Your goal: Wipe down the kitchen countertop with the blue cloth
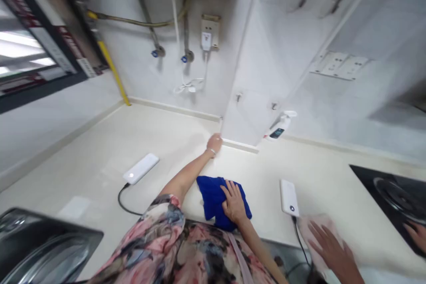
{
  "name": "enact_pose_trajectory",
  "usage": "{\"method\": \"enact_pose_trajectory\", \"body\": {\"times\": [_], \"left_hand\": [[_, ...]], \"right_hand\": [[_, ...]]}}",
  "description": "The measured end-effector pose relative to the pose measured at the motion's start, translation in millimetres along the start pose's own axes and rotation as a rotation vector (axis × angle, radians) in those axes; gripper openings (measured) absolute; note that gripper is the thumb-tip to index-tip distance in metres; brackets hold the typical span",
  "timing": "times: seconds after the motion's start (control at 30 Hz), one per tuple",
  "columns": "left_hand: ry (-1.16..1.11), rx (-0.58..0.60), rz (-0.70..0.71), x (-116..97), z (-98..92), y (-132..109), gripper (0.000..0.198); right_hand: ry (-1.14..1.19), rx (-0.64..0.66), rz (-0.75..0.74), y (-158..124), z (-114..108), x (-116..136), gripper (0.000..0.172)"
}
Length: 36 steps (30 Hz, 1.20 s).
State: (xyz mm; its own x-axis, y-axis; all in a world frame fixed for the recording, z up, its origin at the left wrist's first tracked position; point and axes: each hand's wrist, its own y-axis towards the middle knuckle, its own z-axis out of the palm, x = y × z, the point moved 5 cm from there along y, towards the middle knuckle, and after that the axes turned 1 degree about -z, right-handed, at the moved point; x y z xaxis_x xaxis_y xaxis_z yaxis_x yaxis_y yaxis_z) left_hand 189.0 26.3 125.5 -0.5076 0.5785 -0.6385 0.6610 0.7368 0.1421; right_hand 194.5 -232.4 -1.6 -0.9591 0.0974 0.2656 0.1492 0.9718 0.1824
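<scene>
My left hand (214, 143) reaches to the foot of the wall, where the backsplash strip meets a projecting corner. Its fingers look curled down, and whether they hold anything is hidden. Flat on a blue cloth (212, 197) near the counter's front edge lies my right hand (234, 202), palm down with the fingers spread. The cloth is rumpled on the pale counter (262, 182), just in front of my body.
White power banks with black cables lie left (141, 169) and right (289, 197). Another person's hand (328, 246) presses a pink cloth (304, 226). Black stoves stand at left (96, 235) and right (369, 182). A white device (281, 126) hangs on the wall.
</scene>
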Motion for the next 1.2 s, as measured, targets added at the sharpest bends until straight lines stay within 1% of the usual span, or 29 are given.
{"method": "enact_pose_trajectory", "body": {"times": [0.07, 0.1, 0.17, 0.2, 0.23, 0.27, 0.3, 0.37, 0.43, 0.47, 0.53, 0.57, 0.63, 0.67, 0.73, 0.83, 0.93, 1.0, 1.07, 1.1, 1.2], "left_hand": [[-0.041, 0.099, 0.108, -12, 10.7, -26, 0.039], [-0.062, 0.163, 0.172, -16, 20.1, -45, 0.036], [-0.095, 0.243, 0.279, -13, 42.2, -90, 0.037], [-0.126, 0.213, 0.34, -8, 51.5, -113, 0.041], [-0.13, 0.145, 0.354, 0, 60.0, -133, 0.046], [-0.121, 0.06, 0.326, 11, 67.7, -150, 0.049], [-0.102, 0.042, 0.323, 18, 78.1, -165, 0.05], [-0.022, 0.07, 0.344, 24, 99.3, -187, 0.052], [0.085, 0.129, 0.339, 21, 116.9, -197, 0.06], [0.135, 0.154, 0.324, 17, 122.8, -197, 0.07], [0.2, 0.2, 0.31, 13, 127.8, -190, 0.086], [0.214, 0.221, 0.317, 14, 126.7, -184, 0.088], [0.231, 0.233, 0.325, 24, 116.2, -164, 0.081], [0.24, 0.221, 0.309, 33, 107.3, -152, 0.076], [0.267, 0.176, 0.233, 59, 85.2, -125, 0.07], [0.303, 0.119, 0.087, 102, 52.5, -83, 0.069], [0.314, 0.076, -0.035, 136, 28.4, -45, 0.069], [0.31, 0.046, -0.087, 152, 17.2, -22, 0.069], [0.297, 0.019, -0.121, 164, 9.4, -1, 0.069], [0.289, 0.006, -0.135, 171, 6.4, 10, 0.069], [0.268, -0.029, -0.163, 190, -0.1, 41, 0.069]], "right_hand": [[-0.013, -0.048, 0.002, 1, 5, 0, 0.073], [-0.01, -0.066, 0.006, 2, 7, -1, 0.072], [0.031, -0.094, 0.008, 4, 9, -6, 0.068], [0.073, -0.11, 0.005, 3, 8, -10, 0.065], [0.129, -0.136, 0.008, 1, 6, -15, 0.061], [0.192, -0.181, 0.029, -5, 2, -22, 0.057], [0.256, -0.246, 0.08, -13, -2, -32, 0.053], [0.35, -0.416, 0.26, -40, -11, -53, 0.05], [0.382, -0.557, 0.442, -74, -15, -70, 0.049], [0.38, -0.594, 0.501, -89, -14, -75, 0.048], [0.357, -0.612, 0.545, -113, -10, -76, 0.046], [0.338, -0.61, 0.546, -120, -7, -75, 0.045], [0.292, -0.611, 0.525, -126, -4, -71, 0.044], [0.264, -0.618, 0.513, -125, -4, -68, 0.043], [0.196, -0.635, 0.495, -119, -5, -63, 0.041], [0.053, -0.621, 0.513, -104, -9, -54, 0.037], [-0.086, -0.573, 0.559, -94, -10, -49, 0.034], [-0.129, -0.547, 0.563, -92, -8, -50, 0.034], [-0.128, -0.571, 0.564, -94, -4, -55, 0.035], [-0.108, -0.614, 0.563, -96, -2, -59, 0.039], [-0.013, -0.759, 0.526, -97, 3, -66, 0.059]]}}
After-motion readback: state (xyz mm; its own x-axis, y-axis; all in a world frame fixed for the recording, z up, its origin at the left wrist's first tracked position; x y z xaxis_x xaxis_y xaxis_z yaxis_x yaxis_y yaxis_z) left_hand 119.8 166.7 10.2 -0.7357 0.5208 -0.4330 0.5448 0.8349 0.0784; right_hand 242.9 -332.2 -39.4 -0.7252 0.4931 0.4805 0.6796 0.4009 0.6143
